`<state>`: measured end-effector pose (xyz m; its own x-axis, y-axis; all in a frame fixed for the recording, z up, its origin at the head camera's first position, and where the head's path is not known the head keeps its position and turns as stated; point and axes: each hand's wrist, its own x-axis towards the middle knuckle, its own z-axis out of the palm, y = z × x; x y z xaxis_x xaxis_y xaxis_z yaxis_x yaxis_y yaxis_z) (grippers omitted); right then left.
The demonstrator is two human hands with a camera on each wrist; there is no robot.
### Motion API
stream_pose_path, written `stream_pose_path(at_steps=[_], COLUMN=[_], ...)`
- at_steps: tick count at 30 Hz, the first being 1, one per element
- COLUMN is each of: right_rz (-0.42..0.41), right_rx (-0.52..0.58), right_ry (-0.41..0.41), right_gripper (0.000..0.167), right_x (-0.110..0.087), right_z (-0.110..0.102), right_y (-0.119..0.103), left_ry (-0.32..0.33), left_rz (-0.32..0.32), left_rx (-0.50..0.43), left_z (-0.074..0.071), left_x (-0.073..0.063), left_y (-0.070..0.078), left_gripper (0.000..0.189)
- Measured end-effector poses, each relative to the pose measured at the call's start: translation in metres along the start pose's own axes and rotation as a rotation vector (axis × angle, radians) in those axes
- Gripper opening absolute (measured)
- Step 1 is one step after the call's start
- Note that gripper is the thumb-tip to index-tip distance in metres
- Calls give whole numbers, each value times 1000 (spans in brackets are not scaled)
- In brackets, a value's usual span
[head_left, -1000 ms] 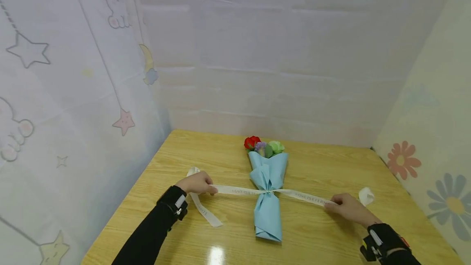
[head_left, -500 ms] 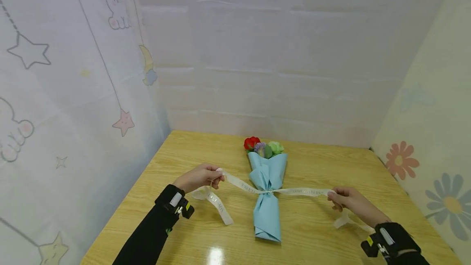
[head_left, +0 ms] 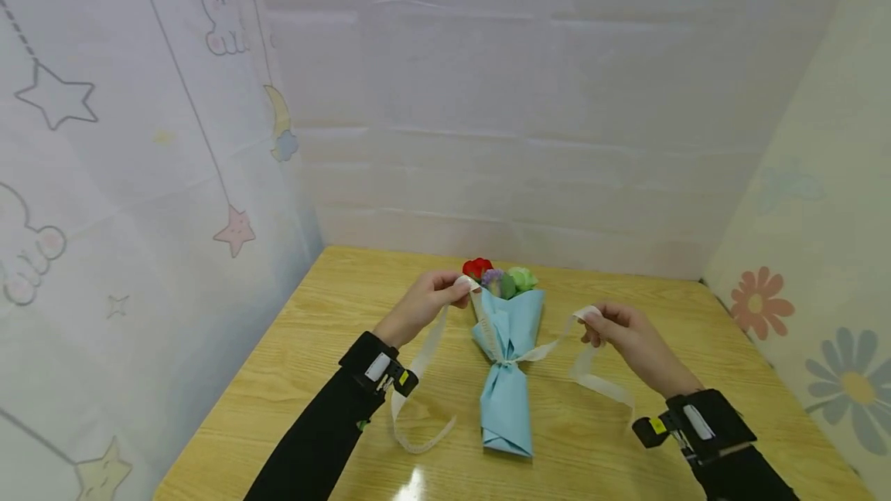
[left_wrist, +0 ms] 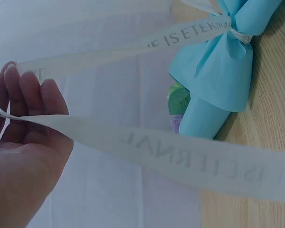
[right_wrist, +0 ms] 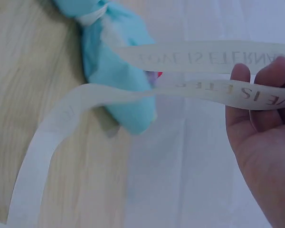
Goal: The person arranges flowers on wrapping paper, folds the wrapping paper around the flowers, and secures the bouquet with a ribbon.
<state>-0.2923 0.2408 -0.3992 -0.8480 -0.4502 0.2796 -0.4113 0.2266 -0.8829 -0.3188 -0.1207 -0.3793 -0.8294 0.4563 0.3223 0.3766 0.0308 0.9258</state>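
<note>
A bouquet (head_left: 511,377) in light blue wrapping lies on the table, its red, purple and green flowers (head_left: 500,278) toward the back. White printed ribbon (head_left: 543,351) is tied round its narrow waist, with one tail running to each side. Above the bouquet's upper left, my left hand (head_left: 421,300) pinches one tail between thumb and fingers; its loose end hangs to the table. The other tail is pinched by my right hand (head_left: 636,342), raised to the bouquet's right. Lettering shows on the ribbon (left_wrist: 194,161) in the left wrist view and the ribbon (right_wrist: 209,58) in the right wrist view.
The wooden table (head_left: 362,277) meets a pale cloth backdrop (head_left: 445,138) at its back edge. Printed cloths stand close along the left (head_left: 174,176) and right (head_left: 821,215) sides.
Both hands have risen and come inward toward the bouquet, each carrying its ribbon tail. The stretched tails have gone slack and bend upward. The bouquet stays in place.
</note>
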Motion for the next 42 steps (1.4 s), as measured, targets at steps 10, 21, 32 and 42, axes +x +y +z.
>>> stream_pose_path(at_steps=[10,21,32,42], right_rz=[-67,-140,-99,-54], right_rx=[143,289,206,-169], right_ry=[62,61,151,318], right_gripper=[29,28,33,28], right_x=[22,43,61,98], right_z=[12,24,39,56], right_y=[-20,-26,-22,-11], left_ry=[94,-57,-34,-83], left_rz=[97,68,132,28], left_rx=[-118,-154,3,-63], left_z=[6,9,12,17], left_x=[-2,-1,-2,-4], left_y=[-1,-1,-6,-1], left_gripper=[26,26,21,28])
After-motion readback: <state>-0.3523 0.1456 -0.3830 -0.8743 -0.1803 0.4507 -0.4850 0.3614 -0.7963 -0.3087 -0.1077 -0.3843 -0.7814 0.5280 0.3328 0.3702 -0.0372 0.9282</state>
